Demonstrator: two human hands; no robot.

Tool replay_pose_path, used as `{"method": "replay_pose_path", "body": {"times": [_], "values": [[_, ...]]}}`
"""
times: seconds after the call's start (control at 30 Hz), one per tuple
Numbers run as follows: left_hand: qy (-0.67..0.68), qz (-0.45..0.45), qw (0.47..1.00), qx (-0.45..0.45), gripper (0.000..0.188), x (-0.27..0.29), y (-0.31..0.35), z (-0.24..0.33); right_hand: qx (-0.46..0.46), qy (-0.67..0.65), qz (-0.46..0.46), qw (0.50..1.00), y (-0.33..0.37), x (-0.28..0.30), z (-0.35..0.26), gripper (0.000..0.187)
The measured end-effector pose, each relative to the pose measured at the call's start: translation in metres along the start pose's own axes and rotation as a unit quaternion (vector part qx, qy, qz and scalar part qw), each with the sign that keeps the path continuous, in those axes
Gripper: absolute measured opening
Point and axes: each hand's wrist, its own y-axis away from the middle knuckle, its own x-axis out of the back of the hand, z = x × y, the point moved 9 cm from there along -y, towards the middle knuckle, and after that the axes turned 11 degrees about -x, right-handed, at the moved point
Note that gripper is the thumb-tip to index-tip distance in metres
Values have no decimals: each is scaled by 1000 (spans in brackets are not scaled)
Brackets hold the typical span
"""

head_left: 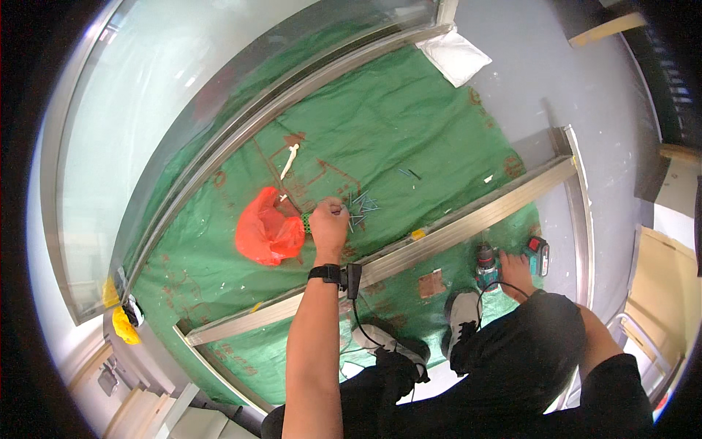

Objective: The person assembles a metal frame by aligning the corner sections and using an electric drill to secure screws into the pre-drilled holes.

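My left hand (pixel 330 221) is low over the green sheet, fingers curled together; whatever is in them is hidden. Just right of it lies a loose pile of long screws (pixel 363 207). A small green piece with holes (pixel 306 222) shows at its left side, next to a crumpled red plastic bag (pixel 263 230). By my right foot, my right hand (pixel 518 272) is closed around the handle of a teal and black cordless drill (pixel 485 272). The drill lies on its side, its red and black battery (pixel 539 252) to the right of the hand.
A metal frame bar (pixel 468 223) crosses between me and the screws, joined to side bars. Beyond stands a framed glass panel (pixel 175 88). The green sheet (pixel 409 132) covers the floor, with a white packet (pixel 455 57) at its far edge. A cable hangs from my left wrist strap.
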Motion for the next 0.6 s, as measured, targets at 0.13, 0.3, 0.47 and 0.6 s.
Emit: {"method": "replay_pose_path", "body": {"times": [0.13,0.3,0.47,0.6], "values": [[202,4,973,112,24,-2,9,-21,-11,-9,50,999,-2,-4,6,52],[544,32,802,244,23,-9,27,-26,33,-68,28,997,-3,13,12,52],[693,47,684,225,18,42,51,12,-19,-119,-31,992,28,91,7,53],[751,100,618,211,11,144,99,37,-56,-96,-40,993,81,182,7,43]]}}
